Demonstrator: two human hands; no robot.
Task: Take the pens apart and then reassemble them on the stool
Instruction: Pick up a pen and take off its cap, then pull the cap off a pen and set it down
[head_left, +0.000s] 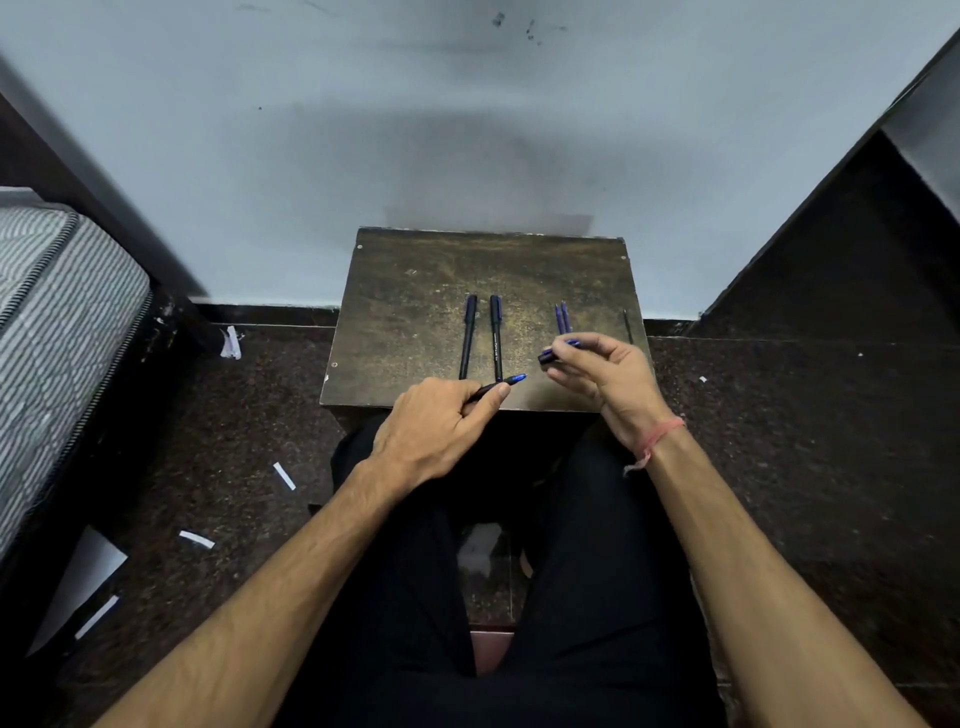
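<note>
A dark wooden stool (415, 291) stands in front of my knees. Two capped black pens (467, 338) (496, 335) lie side by side on its middle. Two blue pen pieces (561, 318) lie to their right, and a thin dark refill (627, 326) lies near the right edge. My left hand (431, 431) grips a black pen body with a blue tip (501, 385) over the stool's front edge. My right hand (608, 374) pinches a blue cap (558, 351) just to the right of it, a little apart from the tip.
A pale wall rises behind the stool. A striped mattress (57, 322) lies at the left and a dark cabinet (857, 249) stands at the right. White paper scraps (283, 475) lie on the dark speckled floor to the left. My legs in black trousers fill the foreground.
</note>
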